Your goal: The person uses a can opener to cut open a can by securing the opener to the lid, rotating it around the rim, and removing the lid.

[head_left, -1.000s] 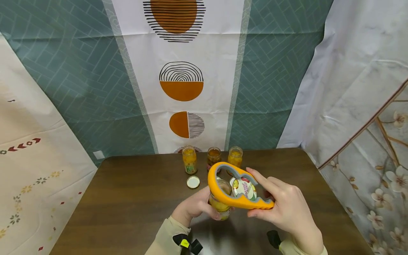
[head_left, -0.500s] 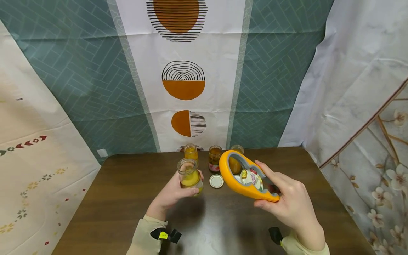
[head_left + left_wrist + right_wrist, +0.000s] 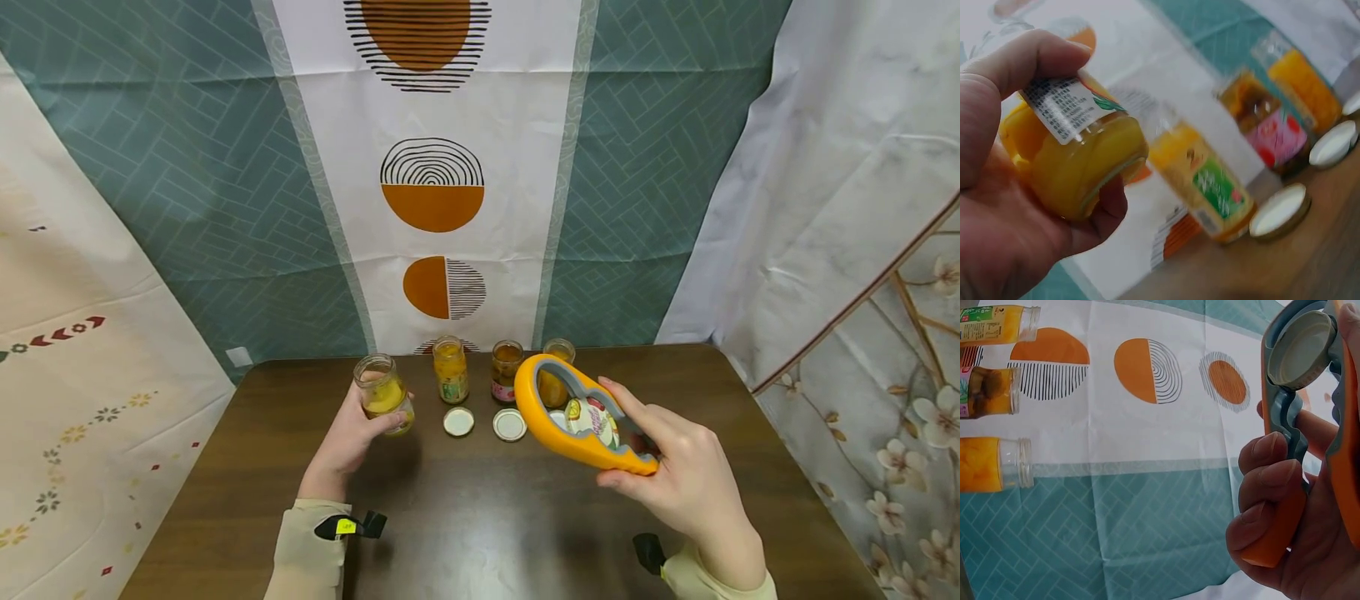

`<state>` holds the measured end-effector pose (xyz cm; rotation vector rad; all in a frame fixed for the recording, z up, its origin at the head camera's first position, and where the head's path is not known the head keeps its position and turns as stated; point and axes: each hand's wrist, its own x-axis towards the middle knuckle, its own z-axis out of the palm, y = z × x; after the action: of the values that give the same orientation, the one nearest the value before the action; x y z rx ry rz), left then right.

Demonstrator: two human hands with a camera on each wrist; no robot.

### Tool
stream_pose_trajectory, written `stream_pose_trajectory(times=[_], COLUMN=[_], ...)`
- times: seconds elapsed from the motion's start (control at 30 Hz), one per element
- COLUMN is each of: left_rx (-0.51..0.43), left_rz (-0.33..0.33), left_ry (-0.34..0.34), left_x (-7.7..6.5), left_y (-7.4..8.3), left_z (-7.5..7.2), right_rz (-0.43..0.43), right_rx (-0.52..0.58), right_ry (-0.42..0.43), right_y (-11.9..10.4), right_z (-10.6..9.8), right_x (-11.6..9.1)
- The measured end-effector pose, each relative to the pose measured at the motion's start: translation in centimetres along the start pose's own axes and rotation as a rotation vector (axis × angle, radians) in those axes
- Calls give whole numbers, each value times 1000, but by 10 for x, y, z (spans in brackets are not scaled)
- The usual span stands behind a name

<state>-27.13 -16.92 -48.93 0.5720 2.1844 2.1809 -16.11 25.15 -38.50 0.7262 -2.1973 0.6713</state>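
My left hand (image 3: pixel 348 433) grips a lidless glass jar (image 3: pixel 386 398) of yellow fruit over the left part of the table. Fingers and thumb wrap round its body, and in the left wrist view its white label (image 3: pixel 1066 106) shows under the thumb. My right hand (image 3: pixel 678 462) holds an orange and grey jar opener (image 3: pixel 558 446) by its handles, above the table on the right. Between its scalloped arms sits a printed jar lid (image 3: pixel 592 417). The right wrist view shows that lid's pale underside (image 3: pixel 1300 353), with several fingers curled round an orange handle (image 3: pixel 1275 540).
Three open jars stand along the table's back edge: one with a green label (image 3: pixel 452 375), a darker one (image 3: pixel 506 375), and a yellow one (image 3: pixel 555 390) partly behind the opener. Before them lie a pale lid (image 3: pixel 458 422), another lid (image 3: pixel 509 425), and a third, mostly hidden.
My left hand has carried the jar leftward, away from the opener. My right hand shifted slightly up and right at first, then stayed still, with the lid still inside the opener.
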Motion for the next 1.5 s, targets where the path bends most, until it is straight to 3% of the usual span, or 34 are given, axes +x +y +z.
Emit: stream_pose_trajectory(times=[0.23, 0.5, 0.6, 0.7, 0.8, 0.93, 1.03, 1.5], left_rx=[24, 107, 140, 187, 209, 182, 174, 210], left_rz=[-7, -79, -116, -142, -137, -131, -136, -149], left_ry=[127, 347, 398, 407, 425, 461, 462, 340], left_x=[7, 18, 23, 24, 28, 36, 40, 48], left_y=[-27, -45, -48, -42, -49, -62, -63, -73], left_z=[-11, -4, -2, 3, 2, -1, -2, -7], right_rz=[4, 13, 20, 17, 11, 11, 14, 29], right_rx=[2, 1, 6, 10, 13, 9, 3, -7], right_ry=[2, -8, -9, -7, -4, -8, -13, -45], right_y=[0, 0, 1, 1, 2, 2, 3, 4], right_z=[-2, -3, -3, -3, -3, -2, -2, 4], right_x=[0, -1, -1, -1, -1, -1, -1, -2])
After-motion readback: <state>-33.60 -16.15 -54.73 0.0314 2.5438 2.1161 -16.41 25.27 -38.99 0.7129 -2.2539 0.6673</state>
